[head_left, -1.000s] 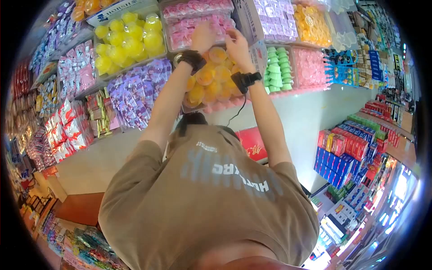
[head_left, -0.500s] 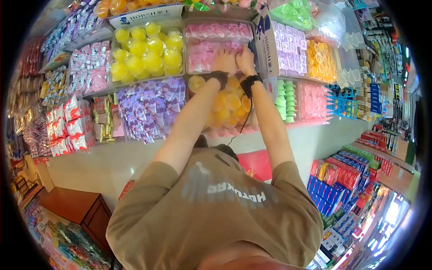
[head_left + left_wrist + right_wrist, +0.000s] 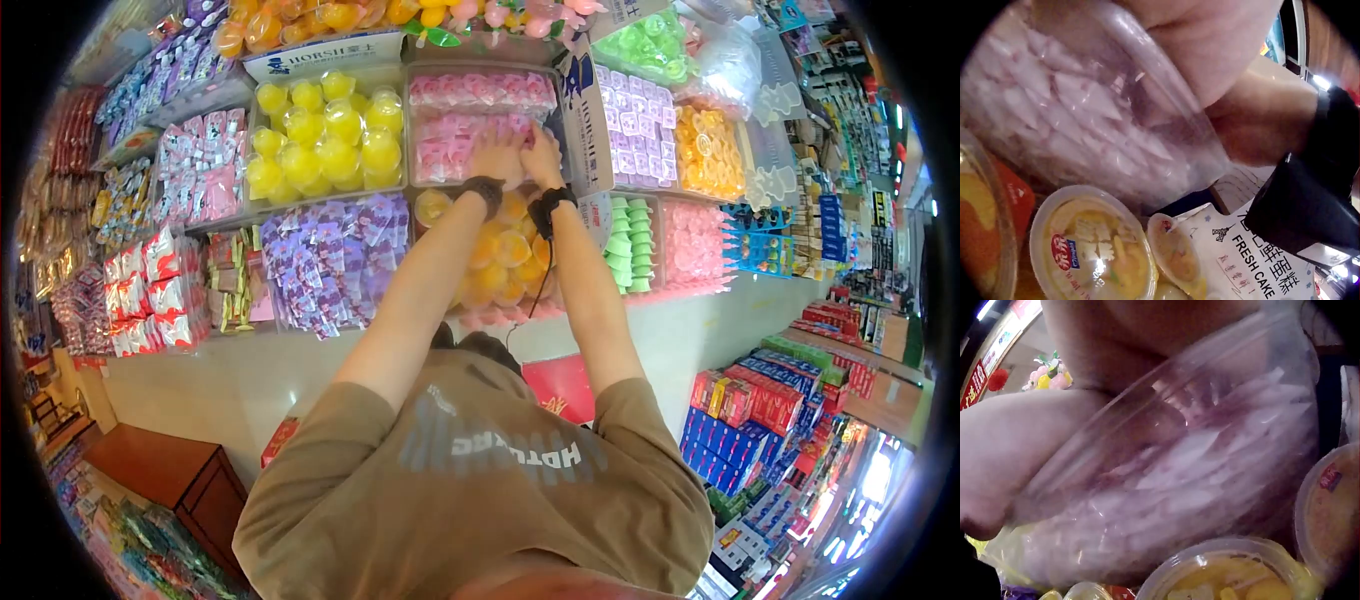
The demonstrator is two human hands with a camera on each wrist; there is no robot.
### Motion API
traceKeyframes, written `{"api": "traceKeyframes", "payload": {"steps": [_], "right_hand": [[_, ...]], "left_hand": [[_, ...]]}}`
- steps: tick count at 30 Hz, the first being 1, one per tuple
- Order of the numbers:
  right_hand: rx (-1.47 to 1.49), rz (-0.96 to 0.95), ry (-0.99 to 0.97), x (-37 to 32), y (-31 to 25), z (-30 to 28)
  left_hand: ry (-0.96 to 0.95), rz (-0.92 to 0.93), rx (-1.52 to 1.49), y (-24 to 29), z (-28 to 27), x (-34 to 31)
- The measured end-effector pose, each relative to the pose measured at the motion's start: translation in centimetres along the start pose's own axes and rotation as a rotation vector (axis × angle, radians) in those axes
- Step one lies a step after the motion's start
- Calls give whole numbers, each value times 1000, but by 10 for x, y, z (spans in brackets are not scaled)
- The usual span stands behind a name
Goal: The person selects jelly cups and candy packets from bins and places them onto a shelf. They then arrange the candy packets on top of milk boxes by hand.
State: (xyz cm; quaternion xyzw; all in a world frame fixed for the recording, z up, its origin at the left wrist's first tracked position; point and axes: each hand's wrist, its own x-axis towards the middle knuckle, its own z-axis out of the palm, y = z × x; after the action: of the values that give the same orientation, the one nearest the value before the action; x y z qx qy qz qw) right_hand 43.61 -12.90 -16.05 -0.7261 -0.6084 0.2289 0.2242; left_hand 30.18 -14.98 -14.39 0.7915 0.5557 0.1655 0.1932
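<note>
Both hands are in a clear plastic bin (image 3: 415,125) of small pink-and-white wrapped packets (image 3: 440,150). In the head view, my left hand (image 3: 498,157) lies back-up over the front rows with its fingers stretched forward. Beside it, my right hand (image 3: 541,158) reaches down at the bin's right side with bent fingers. I cannot tell whether it pinches a packet. Through the bin wall (image 3: 1179,94) in the left wrist view, white-pink packets (image 3: 1085,100) show close together. The right wrist view has the packets (image 3: 1179,469) behind the clear wall, fingertips partly hidden among them.
Jelly cups (image 3: 500,255) with orange fruit stand just in front, under the wrists. Yellow balls (image 3: 340,120) fill the bin to the left, above purple packets (image 3: 335,250). A HORSH box panel (image 3: 588,120) rises at the right, near green cone-shaped pieces (image 3: 630,240).
From one second ago, both arms have stretched farther forward and the view has shifted. The left hand has settled flatter over the pink packets; the right has moved in close beside it.
</note>
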Motion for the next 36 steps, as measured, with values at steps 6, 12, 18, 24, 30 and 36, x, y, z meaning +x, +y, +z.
{"api": "traceKeyframes", "payload": {"steps": [6,12,18,24,30,36], "right_hand": [[51,-86,57,-8,-1,-6],[251,-126,112,-18,-15,-6],[170,-103,172,-28,-36,-18],[46,-187,345,-28,-44,-19],[176,-76,286,-21,-42,-18],[83,-185,483,-24,-39,-17]], "left_hand": [[115,16,-66,-1,6,-1],[45,21,-66,-5,4,-2],[88,26,-147,-2,2,-3],[119,77,-150,2,-14,-5],[150,127,-280,1,-24,-9],[352,290,-427,-4,-9,-2]]}}
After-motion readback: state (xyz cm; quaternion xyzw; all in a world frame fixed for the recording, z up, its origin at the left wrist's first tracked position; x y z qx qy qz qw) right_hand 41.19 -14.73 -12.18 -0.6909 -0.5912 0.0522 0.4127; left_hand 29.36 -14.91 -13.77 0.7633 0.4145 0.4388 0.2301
